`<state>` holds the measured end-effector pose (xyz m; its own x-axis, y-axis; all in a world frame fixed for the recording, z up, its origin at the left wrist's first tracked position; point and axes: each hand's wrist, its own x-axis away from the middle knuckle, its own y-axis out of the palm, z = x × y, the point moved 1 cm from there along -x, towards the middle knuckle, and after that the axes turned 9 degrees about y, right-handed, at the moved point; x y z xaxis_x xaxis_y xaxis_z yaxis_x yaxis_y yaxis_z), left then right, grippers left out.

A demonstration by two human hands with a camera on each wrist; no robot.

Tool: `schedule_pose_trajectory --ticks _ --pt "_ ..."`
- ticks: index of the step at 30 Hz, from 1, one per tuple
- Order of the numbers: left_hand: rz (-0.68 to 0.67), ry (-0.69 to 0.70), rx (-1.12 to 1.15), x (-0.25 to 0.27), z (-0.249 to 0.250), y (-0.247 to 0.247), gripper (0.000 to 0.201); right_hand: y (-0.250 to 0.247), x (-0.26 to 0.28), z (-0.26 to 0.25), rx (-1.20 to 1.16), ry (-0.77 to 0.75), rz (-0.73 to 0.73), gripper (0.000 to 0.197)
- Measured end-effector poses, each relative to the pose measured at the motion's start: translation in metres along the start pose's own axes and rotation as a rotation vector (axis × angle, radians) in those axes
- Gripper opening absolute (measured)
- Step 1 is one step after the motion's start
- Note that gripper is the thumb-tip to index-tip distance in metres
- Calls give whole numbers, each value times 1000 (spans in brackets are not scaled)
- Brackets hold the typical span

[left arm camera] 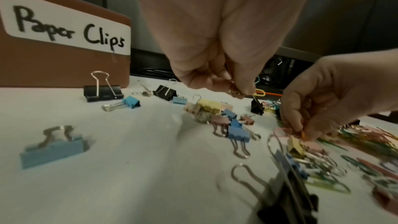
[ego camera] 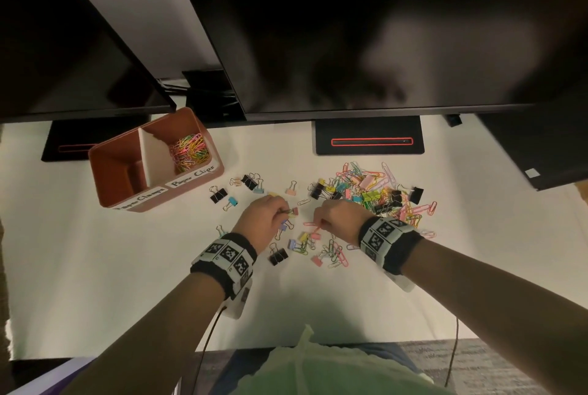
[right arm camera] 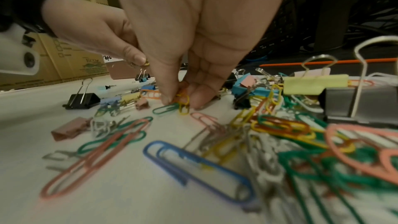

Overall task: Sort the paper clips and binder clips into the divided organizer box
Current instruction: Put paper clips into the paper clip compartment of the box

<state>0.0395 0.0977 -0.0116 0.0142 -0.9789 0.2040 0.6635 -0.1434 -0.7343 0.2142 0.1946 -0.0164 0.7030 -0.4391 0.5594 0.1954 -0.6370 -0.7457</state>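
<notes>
Here the left hand [ego camera: 265, 215] pinches a small pink binder clip [ego camera: 293, 212] by its wire handles, a little above the white surface [ego camera: 127, 267]; the right hand [ego camera: 339, 219] has its fingers [right arm camera: 167, 94] curled down on the surface, pinching a few small paper clips [right arm camera: 183, 103], yellow, orange and green. The brown organizer box [ego camera: 197, 183] stands well apart to the left, with many paper clips in its right part; a big mixed pile of clips [ego camera: 375, 191] lies just beside the right hand.

You're working in dim, warm light with a soft glare on the monitor [ego camera: 397, 44]. Both wrist views bend at the edges, and their foregrounds blur.
</notes>
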Motion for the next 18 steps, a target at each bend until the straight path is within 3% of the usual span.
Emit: schedule_pose_trajectory --ticks 9,13,18 --pt "219 -68 43 16 -14 -37 12 -9 -4 -7 -62 68 -32 21" --pt "317 -132 101 26 -25 -67 9 -35 -5 -21 -115 27 69 20" --pt "438 -191 99 30 -34 -129 7 -87 -25 -77 -178 -137 217 16"
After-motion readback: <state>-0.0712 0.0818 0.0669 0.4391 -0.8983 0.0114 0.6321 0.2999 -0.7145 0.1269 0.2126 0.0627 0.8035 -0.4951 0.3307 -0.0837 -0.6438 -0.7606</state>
